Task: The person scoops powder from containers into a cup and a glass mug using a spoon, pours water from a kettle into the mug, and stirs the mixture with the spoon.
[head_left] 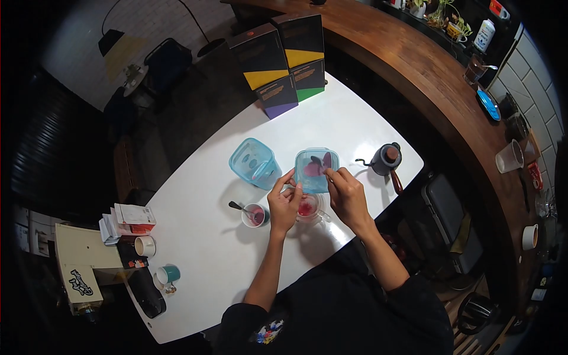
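Note:
My left hand (pixel 287 201) is closed on the near left edge of a translucent blue plastic container (pixel 302 180), held above the table. Pinched in the fingers of my right hand (pixel 348 195) is a dark spoon (pixel 317 161), its bowl over purple-pink contents in the container. Partly hidden below my hands stands a clear glass mug (pixel 319 214) with red contents. Left of it, a white cup (pixel 247 221) holds reddish-purple stuff and another spoon (pixel 235 205). A second translucent blue container (pixel 248 155) stands on the table behind my left hand.
A grey gooseneck kettle (pixel 387 160) with a wooden handle stands right on the white table (pixel 195 260). Black boxes (pixel 260 53) with coloured corners stand at the back. Cups, including a teal mug (pixel 171 273), sit at left. A wooden counter (pixel 408 47) curves along the right.

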Available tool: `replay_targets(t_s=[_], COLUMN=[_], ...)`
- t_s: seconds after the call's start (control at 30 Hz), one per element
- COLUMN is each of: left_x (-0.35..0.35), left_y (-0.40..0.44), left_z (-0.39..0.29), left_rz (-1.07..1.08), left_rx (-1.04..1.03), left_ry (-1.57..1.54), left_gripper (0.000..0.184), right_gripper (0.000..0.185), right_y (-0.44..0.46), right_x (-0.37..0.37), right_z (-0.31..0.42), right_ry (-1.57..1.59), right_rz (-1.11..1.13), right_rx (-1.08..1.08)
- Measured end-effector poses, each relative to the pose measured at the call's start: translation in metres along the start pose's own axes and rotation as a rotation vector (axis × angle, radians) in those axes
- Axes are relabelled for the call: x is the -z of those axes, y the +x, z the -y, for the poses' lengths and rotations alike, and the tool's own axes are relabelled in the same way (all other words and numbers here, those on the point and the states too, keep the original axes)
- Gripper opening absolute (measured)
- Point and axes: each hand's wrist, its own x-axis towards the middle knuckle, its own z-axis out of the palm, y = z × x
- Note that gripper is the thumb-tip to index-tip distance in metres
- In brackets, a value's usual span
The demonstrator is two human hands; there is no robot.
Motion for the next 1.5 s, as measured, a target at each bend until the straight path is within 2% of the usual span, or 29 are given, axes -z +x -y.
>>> replay_targets(t_s=[0.17, 0.27, 0.33, 0.5, 0.57, 0.8, 1.0, 1.07, 1.3, 1.37, 1.5], left_x=[0.001, 0.002, 0.001, 0.000, -0.001, -0.002, -0.008, -0.010, -0.012, -0.011, -0.012], left_y=[0.001, 0.001, 0.000, 0.000, 0.001, 0.000, -0.003, -0.004, -0.005, -0.005, -0.005], left_z=[0.003, 0.004, 0.002, 0.002, 0.004, 0.006, 0.002, 0.002, 0.002, 0.002, 0.001], left_rz=[0.005, 0.009, 0.007, 0.004, 0.004, 0.011, 0.029, 0.042, 0.029, 0.037, 0.029], left_rx=[-0.011, -0.017, 0.000, 0.004, -0.006, -0.044, -0.049, -0.046, -0.010, -0.016, -0.008], left_ry=[-0.007, 0.002, -0.004, -0.015, -0.019, -0.010, -0.026, -0.020, -0.057, -0.037, -0.042], left_gripper=[0.040, 0.040, 0.040, 0.040, 0.040, 0.040, 0.040, 0.041, 0.041, 0.041, 0.040], right_gripper=[0.023, 0.020, 0.018, 0.024, 0.026, 0.026, 0.028, 0.030, 0.030, 0.026, 0.028], right_y=[-0.001, 0.000, 0.004, 0.000, -0.002, 0.000, 0.003, 0.002, -0.007, -0.005, -0.001], right_x=[-0.002, -0.002, 0.006, 0.003, 0.002, 0.005, 0.012, 0.014, 0.005, 0.004, 0.011], right_z=[-0.006, -0.004, 0.002, -0.002, -0.004, 0.000, 0.006, 0.006, -0.001, 0.000, 0.003], right_ry=[-0.004, 0.126, 0.130, 0.013, -0.035, 0.102, -0.052, -0.184, -0.136, -0.009, -0.025], right_rz=[0.009, -0.030, -0.058, -0.081, 0.011, 0.041, 0.002, 0.087, 0.135, 0.019, -0.016], right_rx=[0.006, 0.007, -0.063, 0.023, 0.022, 0.018, 0.073, 0.080, 0.075, 0.062, 0.037])
